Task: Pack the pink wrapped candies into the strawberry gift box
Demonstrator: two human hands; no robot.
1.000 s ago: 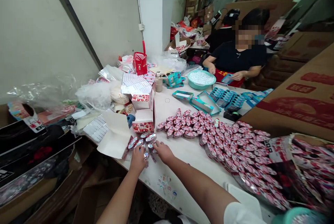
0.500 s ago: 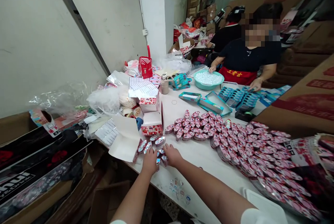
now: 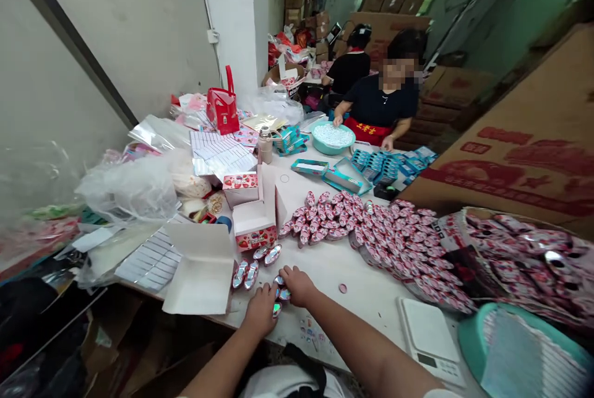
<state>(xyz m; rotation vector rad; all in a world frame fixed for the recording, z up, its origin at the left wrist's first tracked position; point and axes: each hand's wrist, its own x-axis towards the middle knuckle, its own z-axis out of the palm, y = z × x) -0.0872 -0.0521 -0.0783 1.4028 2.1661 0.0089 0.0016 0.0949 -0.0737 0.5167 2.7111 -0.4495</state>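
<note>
My left hand [image 3: 261, 310] is closed against a small bunch of shiny oval packs [image 3: 277, 309] near the table's front edge. From the other side, my right hand [image 3: 297, 285] has its fingers curled over the same bunch. The packs are silvery on the side that shows, with pink rims; my fingers partly hide them. Just left and beyond lie several more loose silvery packs [image 3: 251, 275]. Behind these stands an open strawberry-print box [image 3: 256, 238], and its white lid flap [image 3: 199, 271] spreads toward the left.
Rows of pink oval packs [image 3: 399, 234] cover the table's right middle. At right are a white scale [image 3: 424, 333], a green basin [image 3: 471, 336] and a large carton [image 3: 501, 163]. A co-worker [image 3: 383, 101] sits across by a turquoise bowl [image 3: 330, 149]. Plastic bags [image 3: 130, 184] lie left.
My view has turned right, bringing the scale and green basin into sight. Both hands have drawn a few packs slightly away from the other loose ones, toward the table's front edge.
</note>
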